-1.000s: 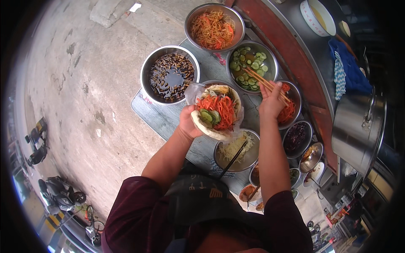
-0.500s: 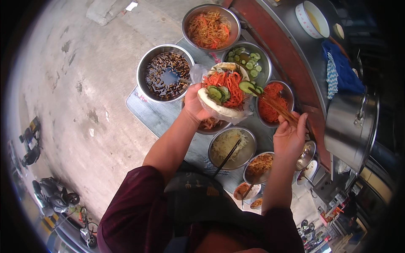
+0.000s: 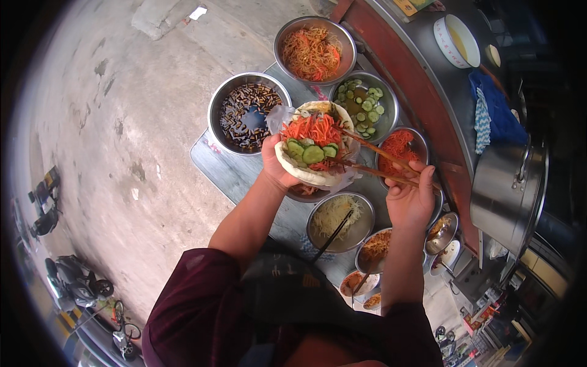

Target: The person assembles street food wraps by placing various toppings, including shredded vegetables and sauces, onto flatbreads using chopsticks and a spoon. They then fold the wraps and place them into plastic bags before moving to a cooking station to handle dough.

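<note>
My left hand (image 3: pixel 276 164) is closed round a split flatbread (image 3: pixel 299 170) in a clear plastic bag (image 3: pixel 280 117). Shredded carrot (image 3: pixel 313 128) and cucumber slices (image 3: pixel 313 153) fill the bread. Wooden chopsticks (image 3: pixel 382 175) are gripped in my right hand (image 3: pixel 409 199), spread apart, with their tips at the filling. Beyond the bread stands a bowl of sliced cucumber (image 3: pixel 362 109). A bowl of shredded carrot (image 3: pixel 398 153) lies partly behind the chopsticks. At the left is a bowl of dark liquid with chopped pieces (image 3: pixel 247 116); part of another bowl shows under the bread.
Bowls of noodle-like shreds (image 3: pixel 312 54) and pale shreds (image 3: pixel 340 221) share the grey table (image 3: pixel 211 165). Dark chopsticks (image 3: pixel 333 235) lean in the pale one. A red-edged counter (image 3: pixel 422 85) on the right holds a white bowl (image 3: pixel 455 40), a blue cloth (image 3: pixel 498 110) and a large steel pot (image 3: pixel 504 189).
The chopsticks have moved left to the bread and spread. The cucumber slices they held now lie on the filling. The bread has shifted slightly left and down in the picture.
</note>
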The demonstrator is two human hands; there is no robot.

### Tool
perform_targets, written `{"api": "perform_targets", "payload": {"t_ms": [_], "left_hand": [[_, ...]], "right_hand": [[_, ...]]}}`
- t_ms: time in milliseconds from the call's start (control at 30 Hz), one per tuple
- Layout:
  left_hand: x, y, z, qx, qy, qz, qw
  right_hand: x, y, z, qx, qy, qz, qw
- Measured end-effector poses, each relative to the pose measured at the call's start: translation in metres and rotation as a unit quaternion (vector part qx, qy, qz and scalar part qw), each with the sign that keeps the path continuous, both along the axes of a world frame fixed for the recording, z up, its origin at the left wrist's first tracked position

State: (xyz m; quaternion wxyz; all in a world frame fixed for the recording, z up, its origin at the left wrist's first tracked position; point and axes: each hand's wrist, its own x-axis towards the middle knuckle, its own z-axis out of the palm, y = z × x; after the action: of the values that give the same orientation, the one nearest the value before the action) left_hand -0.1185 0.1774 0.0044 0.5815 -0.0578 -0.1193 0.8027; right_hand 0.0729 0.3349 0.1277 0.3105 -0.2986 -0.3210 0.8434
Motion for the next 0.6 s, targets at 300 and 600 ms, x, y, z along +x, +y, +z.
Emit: {"api": "perform_targets", "payload": {"t_ms": [300,600], "left_hand": [[-0.027,-0.032,-0.006,-0.026,0.053,0.027,0.998],[-0.031,-0.065,-0.02,-0.078,0.037,0.029,0.996]], "right_hand": [[-0.153,0.076,-0.076,0.161,-0.118,-0.032,0.979],[-0.265,0.082,-0.144,0.189,-0.14,-0.065,0.97]]}}
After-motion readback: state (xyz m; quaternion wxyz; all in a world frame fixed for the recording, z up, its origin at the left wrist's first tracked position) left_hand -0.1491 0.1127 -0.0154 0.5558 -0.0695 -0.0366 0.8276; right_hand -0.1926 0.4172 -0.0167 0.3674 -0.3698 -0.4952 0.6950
